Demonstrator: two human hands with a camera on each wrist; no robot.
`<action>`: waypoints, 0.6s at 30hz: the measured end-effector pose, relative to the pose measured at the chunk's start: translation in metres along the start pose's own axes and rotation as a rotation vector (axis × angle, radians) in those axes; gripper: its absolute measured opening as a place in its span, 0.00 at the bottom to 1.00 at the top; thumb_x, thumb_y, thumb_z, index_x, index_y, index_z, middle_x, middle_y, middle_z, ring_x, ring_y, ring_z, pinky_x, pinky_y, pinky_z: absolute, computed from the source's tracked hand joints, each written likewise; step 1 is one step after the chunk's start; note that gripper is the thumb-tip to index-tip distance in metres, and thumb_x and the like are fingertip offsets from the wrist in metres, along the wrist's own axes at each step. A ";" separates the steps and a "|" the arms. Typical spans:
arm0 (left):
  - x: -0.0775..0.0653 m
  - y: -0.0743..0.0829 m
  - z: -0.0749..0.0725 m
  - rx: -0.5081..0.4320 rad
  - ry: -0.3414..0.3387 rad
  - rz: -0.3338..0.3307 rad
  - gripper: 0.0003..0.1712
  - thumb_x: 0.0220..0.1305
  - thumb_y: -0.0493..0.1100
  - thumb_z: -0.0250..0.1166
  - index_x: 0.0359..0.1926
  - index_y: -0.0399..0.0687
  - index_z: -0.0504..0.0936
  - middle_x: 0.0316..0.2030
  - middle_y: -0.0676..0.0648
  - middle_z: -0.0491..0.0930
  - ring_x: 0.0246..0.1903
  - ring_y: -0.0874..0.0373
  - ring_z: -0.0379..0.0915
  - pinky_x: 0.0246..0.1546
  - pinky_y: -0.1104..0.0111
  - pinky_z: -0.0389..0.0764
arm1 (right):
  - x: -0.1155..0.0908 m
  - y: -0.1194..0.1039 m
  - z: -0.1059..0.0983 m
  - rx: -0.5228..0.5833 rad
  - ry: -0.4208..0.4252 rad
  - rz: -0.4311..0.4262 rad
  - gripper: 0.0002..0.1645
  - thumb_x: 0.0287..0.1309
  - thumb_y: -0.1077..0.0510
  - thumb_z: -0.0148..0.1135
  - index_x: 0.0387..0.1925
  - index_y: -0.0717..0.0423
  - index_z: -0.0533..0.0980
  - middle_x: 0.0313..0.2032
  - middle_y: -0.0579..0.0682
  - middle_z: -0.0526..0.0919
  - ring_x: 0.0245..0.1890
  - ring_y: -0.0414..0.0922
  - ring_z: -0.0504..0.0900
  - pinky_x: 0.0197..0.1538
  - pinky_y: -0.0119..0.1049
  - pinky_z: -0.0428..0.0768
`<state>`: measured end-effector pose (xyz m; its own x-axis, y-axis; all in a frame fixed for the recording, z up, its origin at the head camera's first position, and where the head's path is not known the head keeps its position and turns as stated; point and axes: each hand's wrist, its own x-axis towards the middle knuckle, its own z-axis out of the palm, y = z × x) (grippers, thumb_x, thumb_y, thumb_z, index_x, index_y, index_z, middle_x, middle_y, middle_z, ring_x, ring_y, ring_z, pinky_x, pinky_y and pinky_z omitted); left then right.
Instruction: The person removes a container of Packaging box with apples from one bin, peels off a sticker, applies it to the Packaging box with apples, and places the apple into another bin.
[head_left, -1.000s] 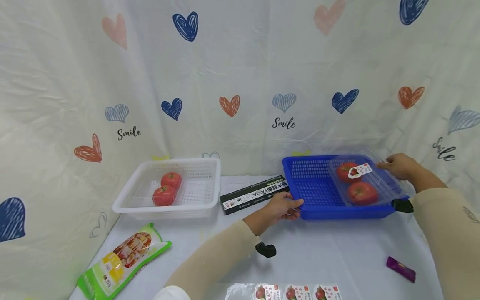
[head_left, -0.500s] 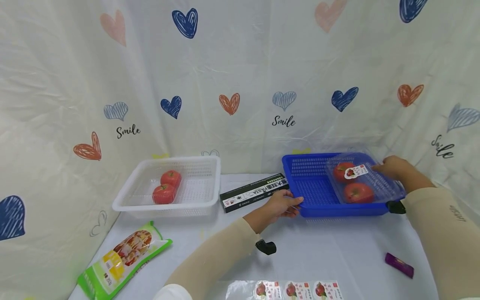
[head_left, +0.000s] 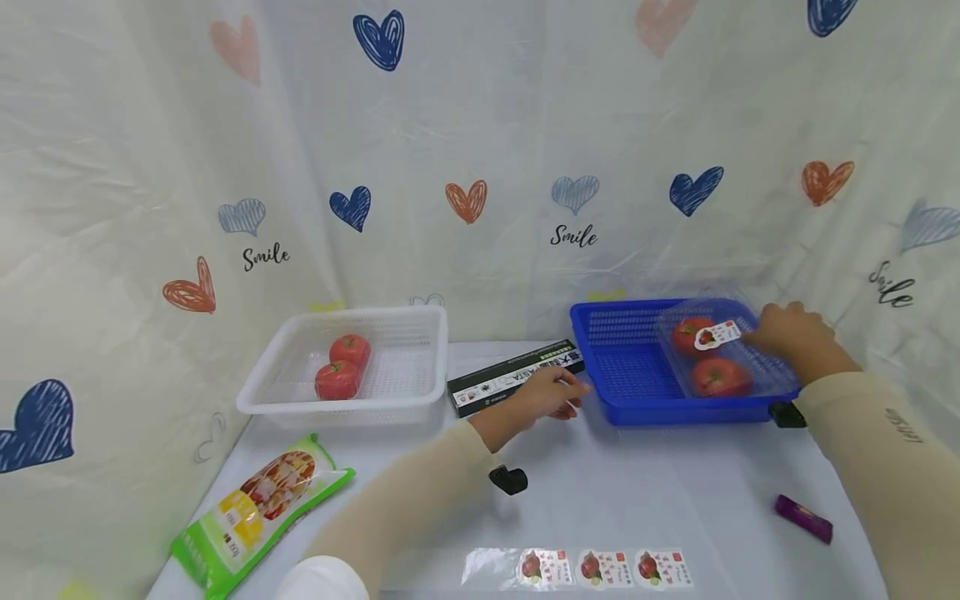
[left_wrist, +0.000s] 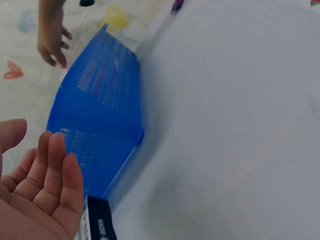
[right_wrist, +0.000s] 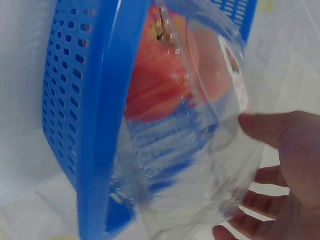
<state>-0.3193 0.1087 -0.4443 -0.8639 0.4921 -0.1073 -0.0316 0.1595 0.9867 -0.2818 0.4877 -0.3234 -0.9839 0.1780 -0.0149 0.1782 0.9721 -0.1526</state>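
Note:
A clear plastic box [head_left: 765, 375] with red apples [head_left: 721, 377] inside sits in the right part of the blue basket [head_left: 637, 410], tilted against its rim. It bears a white fruit label [head_left: 717, 335]. My right hand [head_left: 797, 340] is at the box's right side. In the right wrist view its thumb touches the top beside the label, and the spread fingers lie along the side. My left hand [head_left: 542, 395] is apart from the basket's left corner, above a black pasta box [head_left: 480, 390]; its fingers are loosely bent with nothing between them.
A white basket [head_left: 337, 408] on the left holds a clear pack of red apples [head_left: 339, 380]. A green food bag [head_left: 262, 512] lies at the front left. A strip of fruit labels [head_left: 603, 569] lies at the front edge, a purple packet [head_left: 804, 518] at right.
My left hand has let go of the blue basket's corner and drawn back left. The clear box has shifted slightly left within the basket, and my right hand has moved left along it.

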 end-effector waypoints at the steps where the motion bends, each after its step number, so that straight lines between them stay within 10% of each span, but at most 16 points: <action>1: -0.002 0.001 -0.009 0.023 -0.016 0.018 0.13 0.60 0.49 0.71 0.36 0.46 0.80 0.30 0.41 0.84 0.25 0.53 0.81 0.40 0.49 0.81 | 0.001 -0.005 0.000 -0.019 0.025 0.003 0.44 0.58 0.43 0.61 0.50 0.83 0.62 0.43 0.83 0.62 0.44 0.81 0.62 0.44 0.74 0.65; 18: -0.046 0.022 -0.157 0.559 -0.042 0.233 0.18 0.63 0.58 0.66 0.43 0.49 0.79 0.30 0.47 0.82 0.31 0.53 0.80 0.34 0.60 0.81 | 0.028 -0.159 0.034 -0.235 0.073 -0.342 0.26 0.58 0.53 0.60 0.49 0.71 0.73 0.43 0.71 0.77 0.44 0.73 0.74 0.41 0.70 0.71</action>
<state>-0.3592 -0.0452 -0.3987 -0.7955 0.5995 0.0876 0.4341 0.4632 0.7726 -0.3386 0.3326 -0.3330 -0.9849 -0.1590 0.0687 -0.1523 0.9839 0.0930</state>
